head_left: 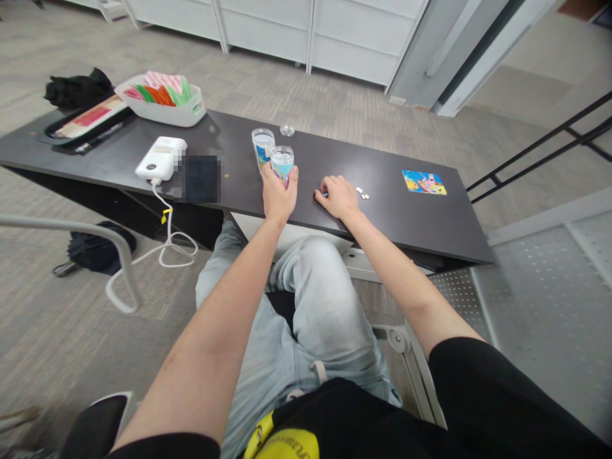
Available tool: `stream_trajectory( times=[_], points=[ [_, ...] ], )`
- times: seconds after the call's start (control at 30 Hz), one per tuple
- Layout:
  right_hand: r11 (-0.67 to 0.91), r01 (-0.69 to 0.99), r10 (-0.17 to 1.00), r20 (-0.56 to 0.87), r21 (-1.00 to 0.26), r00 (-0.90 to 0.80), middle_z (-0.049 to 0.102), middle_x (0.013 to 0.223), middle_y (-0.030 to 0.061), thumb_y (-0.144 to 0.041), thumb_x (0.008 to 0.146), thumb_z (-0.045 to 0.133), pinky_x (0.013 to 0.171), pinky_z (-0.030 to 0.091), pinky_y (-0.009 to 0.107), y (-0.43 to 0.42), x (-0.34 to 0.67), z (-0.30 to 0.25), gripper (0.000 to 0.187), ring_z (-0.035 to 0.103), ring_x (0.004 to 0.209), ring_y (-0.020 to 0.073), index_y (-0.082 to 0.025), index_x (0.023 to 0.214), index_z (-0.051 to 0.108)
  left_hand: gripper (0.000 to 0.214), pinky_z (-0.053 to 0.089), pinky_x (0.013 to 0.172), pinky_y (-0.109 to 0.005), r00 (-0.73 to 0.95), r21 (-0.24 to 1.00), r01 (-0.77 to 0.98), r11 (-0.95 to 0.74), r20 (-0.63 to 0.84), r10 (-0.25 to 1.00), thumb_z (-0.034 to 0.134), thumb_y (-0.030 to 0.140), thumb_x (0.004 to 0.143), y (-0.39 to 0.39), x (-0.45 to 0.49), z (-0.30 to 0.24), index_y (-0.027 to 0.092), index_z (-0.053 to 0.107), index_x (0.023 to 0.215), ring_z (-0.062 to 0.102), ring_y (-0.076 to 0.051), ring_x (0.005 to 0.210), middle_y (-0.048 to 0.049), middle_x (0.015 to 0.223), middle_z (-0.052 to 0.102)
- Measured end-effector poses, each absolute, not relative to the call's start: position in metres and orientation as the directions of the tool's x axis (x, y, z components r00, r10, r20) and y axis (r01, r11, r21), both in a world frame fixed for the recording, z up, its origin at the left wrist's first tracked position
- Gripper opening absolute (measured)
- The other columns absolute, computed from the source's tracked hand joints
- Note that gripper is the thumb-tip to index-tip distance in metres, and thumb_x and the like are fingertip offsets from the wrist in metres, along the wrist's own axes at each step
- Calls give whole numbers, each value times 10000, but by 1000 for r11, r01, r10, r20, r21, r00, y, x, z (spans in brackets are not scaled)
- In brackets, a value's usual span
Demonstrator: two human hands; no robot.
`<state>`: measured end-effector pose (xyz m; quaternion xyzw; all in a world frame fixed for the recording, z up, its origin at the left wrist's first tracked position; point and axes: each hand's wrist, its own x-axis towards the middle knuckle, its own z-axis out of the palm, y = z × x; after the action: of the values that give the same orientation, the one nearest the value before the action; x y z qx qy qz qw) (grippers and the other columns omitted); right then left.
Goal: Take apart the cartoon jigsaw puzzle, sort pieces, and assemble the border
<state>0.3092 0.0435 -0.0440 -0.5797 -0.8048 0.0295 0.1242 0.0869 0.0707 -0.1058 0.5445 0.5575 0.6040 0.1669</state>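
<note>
Left hand (278, 194) grips an upright jar (282, 163), mouth seemingly up.

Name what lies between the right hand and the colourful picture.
Head view: small pale pieces near the right hand, then bare desk to the picture.

Both bare forearms reach fwd & slightly inward from black short sleeves, L hand (280, 196) upright w/ wrist straight, fingers & thumb curled into a round grip, R hand (338, 196) near it, palm down, knuckles up, fingers bent w/ tips pointing L.
</note>
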Motion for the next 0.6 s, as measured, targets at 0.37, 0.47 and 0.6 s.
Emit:
stream_trajectory(
  times=[0.37, 0.47, 0.6],
  points=[
    [328, 863, 918, 346, -384, -195, 856, 1480, 214, -249, 1169, 578, 1325, 601, 533, 46, 324, -45, 293, 784, 1423, 387, -233, 1334, 819, 848, 479, 1528, -630, -332, 847, 416, -330, 479, 813, 771, 953, 1168, 71, 87, -108, 246, 562, 1588, 691, -462, 1673, -293, 1684, 681],
    [186, 856, 933, 360, -482, -1, 824, 1615, 270, -330, 1186, 535, 1403, 572, 590, 45, 345, -49, 437, 762, 1550, 415, -188, 1512, 790, 863, 461, 1543, -625, -342, 856, 385, -345, 479, 808, 759, 989, 1159, 72, 89, -110, 263, 570, 1585, 681, -458, 1692, -278, 1689, 681],
    [-6, 895, 979, 179, -446, 96, 638, 1900, 391, -689, 1195, 653, 1549, 416, 726, 34, 372, -60, 874, 587, 1826, 539, -61, 1802, 642, 862, 448, 1561, -633, -346, 858, 376, -349, 480, 806, 763, 989, 1166, 73, 91, -111, 266, 584, 1599, 662, -463, 1735, -271, 1692, 690]
  ],
)
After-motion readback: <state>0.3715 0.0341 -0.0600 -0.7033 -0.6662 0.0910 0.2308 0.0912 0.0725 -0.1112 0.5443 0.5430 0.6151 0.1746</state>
